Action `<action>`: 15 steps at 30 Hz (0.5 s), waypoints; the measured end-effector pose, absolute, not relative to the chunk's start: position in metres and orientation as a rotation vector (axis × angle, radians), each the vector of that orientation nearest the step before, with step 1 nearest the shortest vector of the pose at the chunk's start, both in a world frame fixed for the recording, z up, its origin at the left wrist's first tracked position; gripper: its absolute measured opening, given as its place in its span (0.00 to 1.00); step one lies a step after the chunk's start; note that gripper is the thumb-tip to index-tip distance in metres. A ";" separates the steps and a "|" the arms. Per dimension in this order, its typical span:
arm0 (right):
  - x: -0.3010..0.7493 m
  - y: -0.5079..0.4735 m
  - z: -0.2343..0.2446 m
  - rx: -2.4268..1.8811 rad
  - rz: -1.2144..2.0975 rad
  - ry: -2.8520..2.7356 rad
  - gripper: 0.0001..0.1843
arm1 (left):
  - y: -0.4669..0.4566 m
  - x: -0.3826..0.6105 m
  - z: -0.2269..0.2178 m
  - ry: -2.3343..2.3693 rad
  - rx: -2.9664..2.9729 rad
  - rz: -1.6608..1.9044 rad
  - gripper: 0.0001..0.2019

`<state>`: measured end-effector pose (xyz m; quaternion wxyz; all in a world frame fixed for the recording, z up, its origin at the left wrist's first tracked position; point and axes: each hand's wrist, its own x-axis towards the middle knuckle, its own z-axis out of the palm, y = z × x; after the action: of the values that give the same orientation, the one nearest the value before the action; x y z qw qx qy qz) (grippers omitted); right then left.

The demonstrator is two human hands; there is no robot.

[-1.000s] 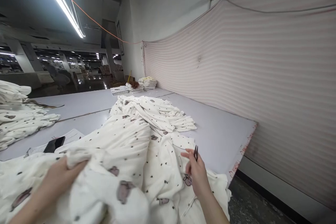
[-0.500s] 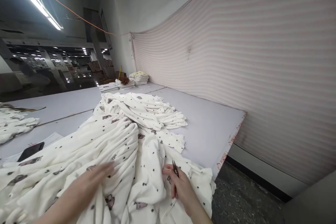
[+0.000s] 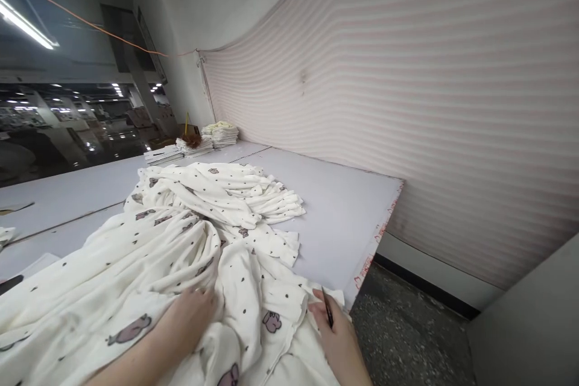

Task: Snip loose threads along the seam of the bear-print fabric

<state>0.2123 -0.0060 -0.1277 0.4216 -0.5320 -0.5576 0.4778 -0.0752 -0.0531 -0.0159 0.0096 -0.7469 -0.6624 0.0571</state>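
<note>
A large heap of soft white fabric (image 3: 149, 259) with small dark dots and mauve animal prints lies bunched across the near table. My left hand (image 3: 192, 316) presses into its folds with fingers curled and closed on the fabric; the fingertips are hidden in the cloth. At the heap's right edge, my right hand (image 3: 335, 332) is closed around a pair of dark thread snips (image 3: 327, 309), blades pointing up. Its thumb and fingertips touch the edge of the fabric; whether they also pinch it I cannot tell.
The pale table (image 3: 330, 217) ends at a right edge with red-printed tape, above a speckled dark floor (image 3: 407, 319). Folded cloth stacks (image 3: 220, 134) stand at the far end. A striped pink-white sheet (image 3: 384, 84) hangs along the right. A dark flat object (image 3: 9, 284) lies far left.
My left hand has come down from a blurred sweep and closed into the fabric. My right hand with the snips has moved right along the cloth edge. The view has turned slightly right.
</note>
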 end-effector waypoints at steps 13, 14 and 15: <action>0.185 0.017 -0.094 -1.056 1.206 -1.571 0.10 | -0.021 0.025 -0.073 -2.255 -2.566 -1.061 0.16; 0.184 0.014 -0.094 -1.068 1.210 -1.540 0.12 | -0.017 0.021 -0.070 -2.292 -2.540 -1.089 0.11; 0.182 0.009 -0.097 -1.090 1.209 -1.507 0.13 | -0.015 0.017 -0.067 -2.326 -2.511 -1.119 0.07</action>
<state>0.1818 0.0091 -0.0969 0.4455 -0.4399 -0.6082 0.4880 0.0174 -0.0148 -0.0666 -0.2279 -0.6790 -0.6289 -0.3026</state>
